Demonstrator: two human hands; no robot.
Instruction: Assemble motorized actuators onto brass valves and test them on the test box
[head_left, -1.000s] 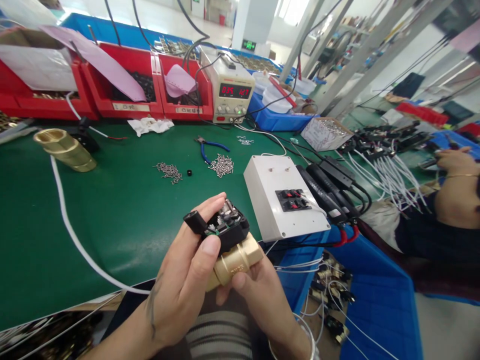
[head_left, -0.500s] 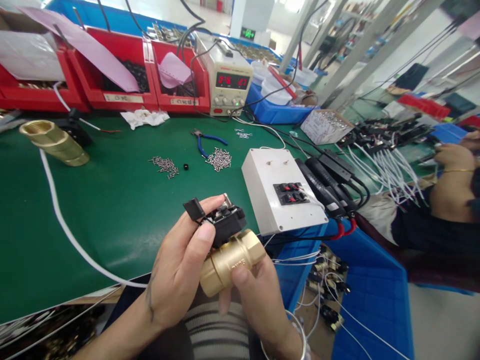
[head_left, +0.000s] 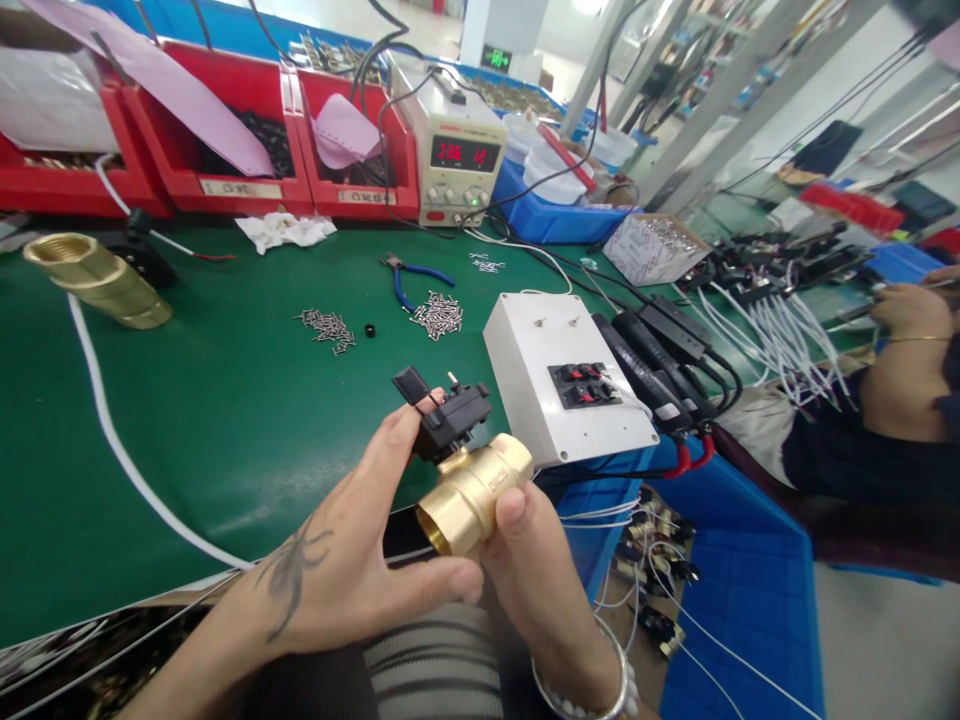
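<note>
I hold a brass valve body [head_left: 474, 492] with a black actuator housing [head_left: 451, 419] on top, just in front of the green table's near edge. My right hand [head_left: 529, 570] grips the brass body from below, thumb on its side. My left hand [head_left: 360, 560] is beside it, fingers touching the black housing and its small black plug [head_left: 410, 384], thumb stretched under the brass end. The valve's open bore faces down towards me.
A white test box [head_left: 562, 390] with red and black terminals lies right of my hands. Loose screws [head_left: 439, 314], blue pliers [head_left: 409, 275], a power supply [head_left: 456, 160], red bins [head_left: 225, 130], a brass fitting [head_left: 94, 278]. Another person's arm [head_left: 904, 380] works at right. A blue crate [head_left: 742, 610] sits below.
The valve has been tilted so its open brass end now faces me. My left thumb has slid off the black housing to under the brass body.
</note>
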